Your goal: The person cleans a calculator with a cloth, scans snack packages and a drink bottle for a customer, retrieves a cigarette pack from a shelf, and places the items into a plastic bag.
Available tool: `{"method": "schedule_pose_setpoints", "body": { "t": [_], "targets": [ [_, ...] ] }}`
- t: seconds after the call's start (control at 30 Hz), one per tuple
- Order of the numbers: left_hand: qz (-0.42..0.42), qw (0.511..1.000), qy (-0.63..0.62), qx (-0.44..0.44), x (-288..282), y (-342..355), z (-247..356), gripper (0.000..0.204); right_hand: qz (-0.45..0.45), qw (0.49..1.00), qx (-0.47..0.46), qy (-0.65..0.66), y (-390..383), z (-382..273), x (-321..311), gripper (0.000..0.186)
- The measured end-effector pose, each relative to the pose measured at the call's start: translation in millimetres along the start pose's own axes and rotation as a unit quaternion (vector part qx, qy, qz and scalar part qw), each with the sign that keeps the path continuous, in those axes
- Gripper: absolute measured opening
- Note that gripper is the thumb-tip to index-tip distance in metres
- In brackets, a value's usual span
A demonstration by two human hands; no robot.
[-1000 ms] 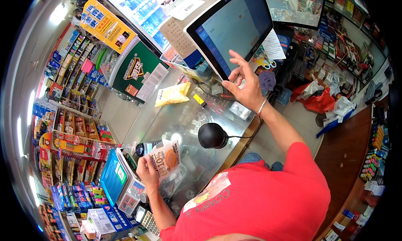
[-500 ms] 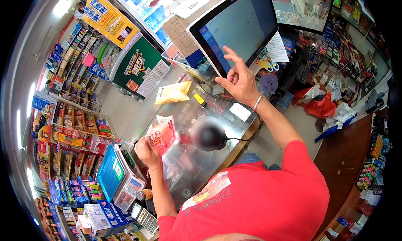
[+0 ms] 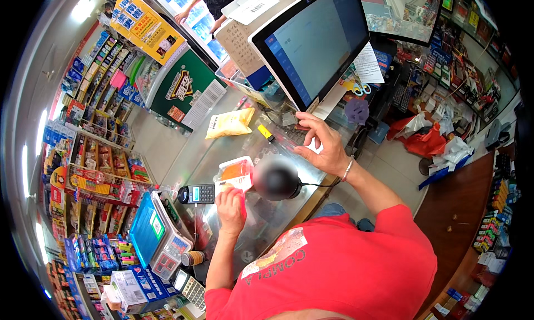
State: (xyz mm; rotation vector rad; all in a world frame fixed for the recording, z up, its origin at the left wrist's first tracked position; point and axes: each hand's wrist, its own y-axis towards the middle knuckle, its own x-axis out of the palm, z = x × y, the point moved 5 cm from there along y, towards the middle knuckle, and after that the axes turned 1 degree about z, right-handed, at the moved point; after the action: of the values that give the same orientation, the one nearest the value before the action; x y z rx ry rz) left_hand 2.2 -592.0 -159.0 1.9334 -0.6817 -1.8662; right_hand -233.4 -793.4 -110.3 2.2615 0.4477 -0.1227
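My left hand [image 3: 231, 210] is closed on the lower end of a red, white and orange snack packet [image 3: 236, 174]. The packet is tilted and sits right beside a round black device on a cable [image 3: 278, 183], whose top is blurred; I cannot tell whether they touch. My right hand [image 3: 328, 150] hovers over the glass counter [image 3: 183, 170], below the lower corner of the touchscreen monitor [image 3: 311, 42]. Its thumb and fingers are apart, with nothing in them. A yellow snack bag [image 3: 229, 123] and a small yellow-and-black item [image 3: 266, 133] lie beyond the black device.
Left of the packet lies a small keypad terminal [image 3: 198, 194]. A weighing scale with a blue tray [image 3: 146, 225], a round tin [image 3: 193, 258] and a calculator [image 3: 192, 291] stand nearer. Another person's arm [image 3: 192, 9] shows past the counter. Stocked shelves [image 3: 105, 158] line the left.
My right hand has come down from the monitor's screen toward the counter. My left hand has moved right with the packet, turning it beside the black device and uncovering the keypad terminal. The other person has moved further into view.
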Motion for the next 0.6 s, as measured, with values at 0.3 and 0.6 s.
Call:
{"method": "schedule_pose_setpoints", "body": {
  "t": [0.3,0.6],
  "targets": [
    [-0.113,0.985,-0.126,-0.034,10,-24,-2,0.025,-0.164,0.984,-0.037,-0.064,-51,-7,58,0.082],
    [-0.064,0.996,-0.034,-0.053,43,58,-94,0.031,-0.228,0.971,-0.015,-0.066,-67,-10,94,0.09]
  ]
}}
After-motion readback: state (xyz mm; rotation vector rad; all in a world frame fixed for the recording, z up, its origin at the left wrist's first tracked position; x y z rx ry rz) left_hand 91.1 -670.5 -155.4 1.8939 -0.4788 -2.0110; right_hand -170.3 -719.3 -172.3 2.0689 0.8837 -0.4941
